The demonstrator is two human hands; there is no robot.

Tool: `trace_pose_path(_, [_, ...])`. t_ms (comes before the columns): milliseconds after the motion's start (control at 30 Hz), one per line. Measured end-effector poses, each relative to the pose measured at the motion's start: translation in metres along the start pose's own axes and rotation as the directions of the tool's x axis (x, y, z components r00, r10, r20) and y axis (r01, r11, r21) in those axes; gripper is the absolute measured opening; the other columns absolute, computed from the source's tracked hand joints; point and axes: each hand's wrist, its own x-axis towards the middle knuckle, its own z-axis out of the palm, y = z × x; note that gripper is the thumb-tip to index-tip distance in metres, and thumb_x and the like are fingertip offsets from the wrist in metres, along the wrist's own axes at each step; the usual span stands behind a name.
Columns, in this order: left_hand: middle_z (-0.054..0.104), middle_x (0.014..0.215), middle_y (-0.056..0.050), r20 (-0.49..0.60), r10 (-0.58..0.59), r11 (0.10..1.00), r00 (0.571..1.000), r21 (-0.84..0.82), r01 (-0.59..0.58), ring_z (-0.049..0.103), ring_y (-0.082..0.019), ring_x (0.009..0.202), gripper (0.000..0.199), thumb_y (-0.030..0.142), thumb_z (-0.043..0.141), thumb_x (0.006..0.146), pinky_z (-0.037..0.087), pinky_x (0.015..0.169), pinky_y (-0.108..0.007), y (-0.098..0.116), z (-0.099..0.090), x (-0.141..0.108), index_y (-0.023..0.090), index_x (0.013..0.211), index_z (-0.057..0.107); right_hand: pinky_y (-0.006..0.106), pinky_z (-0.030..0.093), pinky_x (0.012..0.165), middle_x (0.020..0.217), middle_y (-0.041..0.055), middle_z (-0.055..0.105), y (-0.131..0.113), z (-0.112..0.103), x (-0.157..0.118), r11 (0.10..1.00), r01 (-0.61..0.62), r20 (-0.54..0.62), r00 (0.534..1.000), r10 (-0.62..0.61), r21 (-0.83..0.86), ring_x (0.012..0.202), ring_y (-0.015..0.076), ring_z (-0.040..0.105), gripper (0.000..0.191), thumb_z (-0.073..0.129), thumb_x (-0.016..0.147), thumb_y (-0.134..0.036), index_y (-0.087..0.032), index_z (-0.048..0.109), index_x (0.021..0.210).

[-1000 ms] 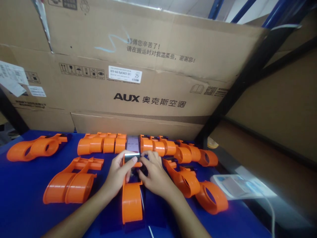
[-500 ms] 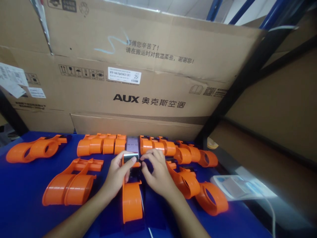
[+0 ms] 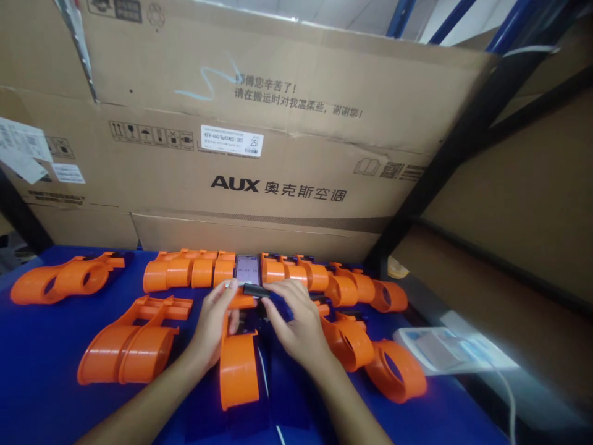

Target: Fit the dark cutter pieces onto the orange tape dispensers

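An orange tape dispenser (image 3: 239, 371) is gripped near its upper end by my left hand (image 3: 214, 321), with its round part hanging down toward me. A black piece (image 3: 256, 290) lies across the dispenser's top, between my two hands. My right hand (image 3: 296, 318) has its thumb and fingers closed around the right end of that black piece. Just behind my hands a phone (image 3: 247, 269) with a lit screen lies between rows of orange dispensers.
Orange dispensers stand at the left (image 3: 134, 349), along the back (image 3: 180, 272) and at the right (image 3: 396, 371) on the blue surface (image 3: 41, 358). A white-and-blue box (image 3: 435, 351) with a cable lies at the right. A large carton (image 3: 278, 136) rises behind.
The held dispenser has turned and shifted slightly left. Its toothed edge no longer shows, and the black piece now lies between my hands. My right fingers have closed in on its end.
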Motion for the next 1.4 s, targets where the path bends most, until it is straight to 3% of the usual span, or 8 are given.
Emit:
trace_pose_path(100, [0.045, 0.039, 0.006, -0.034, -0.014, 0.999, 0.999, -0.030, 0.013, 0.034, -0.008, 0.034, 0.053, 0.070, 0.065, 0.084, 0.025, 0.039, -0.021, 0.001, -0.002, 0.001, 0.019, 0.074, 0.058, 0.046, 0.054, 0.094, 0.110, 0.0076, 0.074, 0.003, 0.000, 0.000, 0.996, -0.075, -0.069, 0.995, 0.072, -0.040, 0.106, 0.0278, 0.066, 0.019, 0.062, 0.099, -0.023, -0.027, 0.067, 0.116])
trace_pose_path(200, [0.046, 0.039, 0.007, -0.038, -0.020, 0.999, 0.999, -0.045, 0.018, 0.032, -0.007, 0.034, 0.051, 0.070, 0.066, 0.084, 0.024, 0.039, -0.022, 0.002, -0.002, 0.001, 0.020, 0.074, 0.057, 0.046, 0.051, 0.095, 0.111, 0.0074, 0.073, 0.006, 0.002, -0.001, 0.987, -0.116, -0.068, 0.992, 0.109, -0.109, 0.107, 0.0286, 0.064, 0.018, 0.062, 0.099, -0.024, -0.026, 0.068, 0.115])
trace_pose_path(467, [0.047, 0.042, 0.007, 0.029, 0.034, 0.999, 0.999, -0.007, -0.034, 0.036, -0.008, 0.036, 0.046, 0.064, 0.067, 0.087, 0.028, 0.040, -0.022, 0.003, 0.002, -0.005, 0.019, 0.080, 0.063, 0.045, 0.049, 0.085, 0.110, 0.0093, 0.071, 0.014, 0.012, -0.008, 0.965, -0.048, 0.160, 0.983, 0.092, -0.258, 0.103, 0.0296, 0.061, 0.022, 0.062, 0.097, -0.020, -0.026, 0.070, 0.116])
trace_pose_path(700, [0.049, 0.044, 0.007, 0.013, 0.030, 0.999, 0.999, -0.029, -0.030, 0.037, -0.007, 0.037, 0.043, 0.061, 0.069, 0.087, 0.027, 0.040, -0.020, 0.002, 0.004, -0.007, 0.020, 0.079, 0.059, 0.043, 0.046, 0.083, 0.110, 0.0088, 0.072, 0.009, 0.016, -0.008, 0.971, -0.056, 0.250, 0.961, 0.115, -0.232, 0.104, 0.0297, 0.058, 0.018, 0.059, 0.099, -0.017, -0.024, 0.069, 0.112])
trace_pose_path(900, [0.051, 0.048, 0.007, 0.028, 0.024, 0.999, 0.999, -0.022, -0.024, 0.038, -0.006, 0.037, 0.043, 0.061, 0.068, 0.088, 0.027, 0.040, -0.020, 0.001, 0.003, -0.005, 0.019, 0.081, 0.059, 0.043, 0.042, 0.086, 0.111, 0.0056, 0.075, 0.007, 0.015, -0.005, 0.984, -0.046, 0.350, 0.931, 0.106, -0.174, 0.102, 0.0274, 0.058, 0.030, 0.052, 0.100, -0.009, -0.026, 0.068, 0.119])
trace_pose_path(1200, [0.051, 0.048, 0.006, 0.032, 0.039, 0.999, 0.999, 0.008, -0.039, 0.039, -0.006, 0.038, 0.042, 0.059, 0.066, 0.089, 0.027, 0.040, -0.019, 0.004, 0.004, -0.006, 0.018, 0.084, 0.062, 0.045, 0.045, 0.091, 0.118, 0.0071, 0.074, 0.005, 0.012, -0.005, 0.987, -0.113, 0.204, 0.969, 0.136, -0.118, 0.109, 0.0287, 0.061, 0.022, 0.054, 0.102, -0.018, -0.025, 0.069, 0.116])
trace_pose_path(1400, [0.052, 0.054, 0.007, 0.111, 0.036, 0.994, 0.993, 0.095, -0.047, 0.038, -0.006, 0.036, 0.041, 0.059, 0.065, 0.090, 0.025, 0.036, -0.019, -0.005, 0.002, -0.004, 0.019, 0.101, 0.065, 0.043, 0.049, 0.098, 0.118, 0.0083, 0.072, -0.003, 0.006, -0.002, 0.978, -0.169, 0.065, 0.985, 0.162, 0.123, 0.111, 0.0258, 0.064, 0.026, 0.055, 0.103, -0.024, -0.026, 0.065, 0.127])
